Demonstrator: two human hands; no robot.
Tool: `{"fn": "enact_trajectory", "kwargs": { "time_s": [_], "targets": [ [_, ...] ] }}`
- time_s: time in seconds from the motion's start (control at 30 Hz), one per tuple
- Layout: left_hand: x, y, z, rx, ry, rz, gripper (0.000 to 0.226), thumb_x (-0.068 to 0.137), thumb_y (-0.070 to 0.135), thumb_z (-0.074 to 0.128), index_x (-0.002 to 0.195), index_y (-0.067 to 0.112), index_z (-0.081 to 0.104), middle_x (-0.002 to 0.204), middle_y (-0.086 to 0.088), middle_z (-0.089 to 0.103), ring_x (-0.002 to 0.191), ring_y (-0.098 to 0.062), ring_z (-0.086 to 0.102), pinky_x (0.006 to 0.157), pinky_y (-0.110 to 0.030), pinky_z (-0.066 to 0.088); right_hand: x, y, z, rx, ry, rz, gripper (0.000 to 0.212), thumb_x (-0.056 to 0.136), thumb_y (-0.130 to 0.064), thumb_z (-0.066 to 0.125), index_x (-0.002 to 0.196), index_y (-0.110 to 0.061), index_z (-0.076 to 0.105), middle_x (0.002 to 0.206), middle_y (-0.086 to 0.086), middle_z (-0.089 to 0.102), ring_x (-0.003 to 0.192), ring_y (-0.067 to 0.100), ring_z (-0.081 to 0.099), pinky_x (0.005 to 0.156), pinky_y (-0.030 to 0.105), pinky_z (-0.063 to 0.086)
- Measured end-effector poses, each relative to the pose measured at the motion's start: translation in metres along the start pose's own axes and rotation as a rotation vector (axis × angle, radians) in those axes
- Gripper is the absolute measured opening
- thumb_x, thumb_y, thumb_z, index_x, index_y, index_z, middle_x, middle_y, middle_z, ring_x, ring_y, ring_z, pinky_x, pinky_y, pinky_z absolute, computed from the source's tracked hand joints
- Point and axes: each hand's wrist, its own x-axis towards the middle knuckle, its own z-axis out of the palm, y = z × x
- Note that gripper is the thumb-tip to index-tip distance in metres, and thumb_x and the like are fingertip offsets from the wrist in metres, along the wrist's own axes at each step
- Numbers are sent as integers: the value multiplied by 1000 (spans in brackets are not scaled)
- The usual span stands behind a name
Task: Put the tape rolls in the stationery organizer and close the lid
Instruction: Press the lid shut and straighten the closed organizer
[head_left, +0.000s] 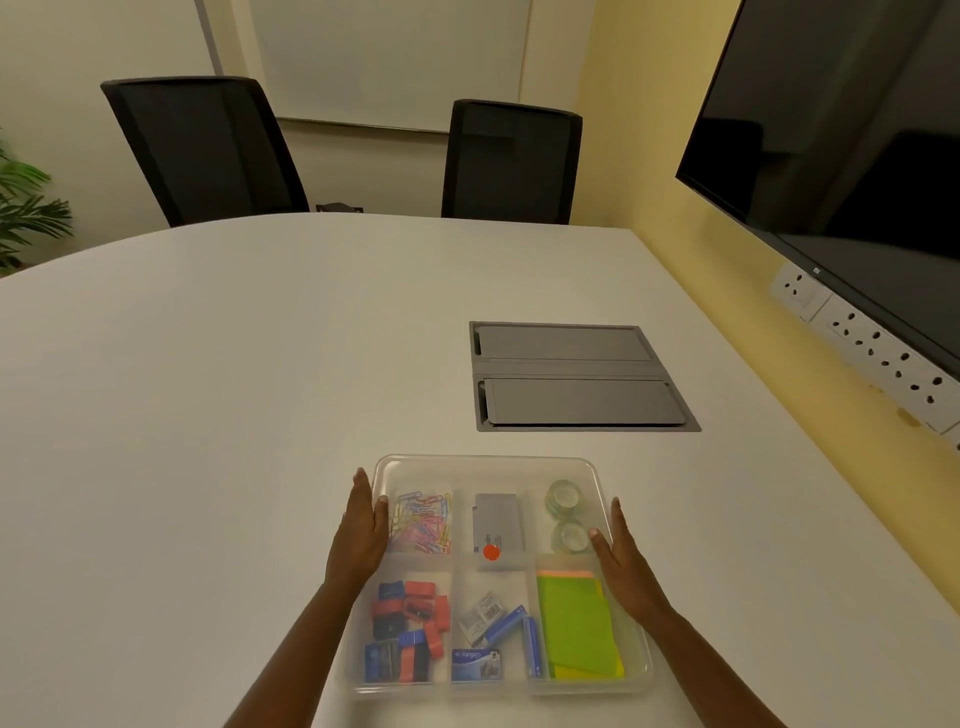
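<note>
The clear plastic stationery organizer (643, 660) lies on the white table in front of me. A frosted translucent lid (488, 470) rests over it. Two clear tape rolls (565, 498) lie in the far right compartment, one behind the other, seen through the lid. My left hand (361, 530) presses flat against the organizer's left edge, thumb on top of the lid. At the right edge, my right hand (621, 561) does the same, its thumb on the lid beside the nearer tape roll (570, 536).
Other compartments hold coloured paper clips (423, 522), a grey box (496, 519), sharpeners (408, 626), staple boxes (498, 639) and sticky notes (576, 623). A grey cable hatch (571, 376) is set into the table beyond. Two black chairs stand at the far edge, and a wall screen hangs at right.
</note>
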Motion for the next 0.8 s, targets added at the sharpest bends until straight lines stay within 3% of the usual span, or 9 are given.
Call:
{"fn": "enact_trajectory", "kwargs": {
  "time_s": [0.13,0.23,0.3,0.43,0.57,0.8],
  "targets": [
    [-34,-5,0,-44,-11,-45,51,97,26,29,143,11,12,151,-14,27,133,-35,38,107,-47,36,-32,15,6,100,77,74,48,101,-21,37,146,-12,23,153,10,32,140,26,32,116,36,25],
    [-59,-12,-2,-145,-3,-50,38,97,23,29,131,6,34,130,-19,54,105,-31,60,91,-39,50,-55,25,10,152,130,127,37,100,-21,40,135,-9,43,138,14,53,128,27,48,105,32,35],
    [-71,-15,-3,-200,1,-80,30,97,21,30,119,6,43,113,-17,61,89,-25,61,81,-32,50,-65,29,12,165,156,136,33,100,-20,41,129,-7,50,131,15,58,120,28,53,96,29,37],
    [-81,-16,-3,-239,37,-117,28,97,17,32,109,0,49,105,-17,62,90,-30,60,82,-36,47,-70,28,14,219,224,161,33,99,-14,44,128,1,51,130,20,57,121,32,52,103,37,38],
    [-73,-10,-2,-207,68,-129,29,97,15,32,108,-4,50,108,-23,61,85,-26,54,85,-41,48,-61,19,13,256,271,155,29,98,-11,46,121,3,55,121,24,61,108,33,56,98,40,42],
    [-36,7,-1,-219,93,-157,25,97,13,32,95,-2,52,105,-28,62,97,-40,57,78,-35,42,-23,4,5,255,293,139,33,98,-12,44,127,4,51,129,24,57,121,36,52,103,41,39]
  ]
}}
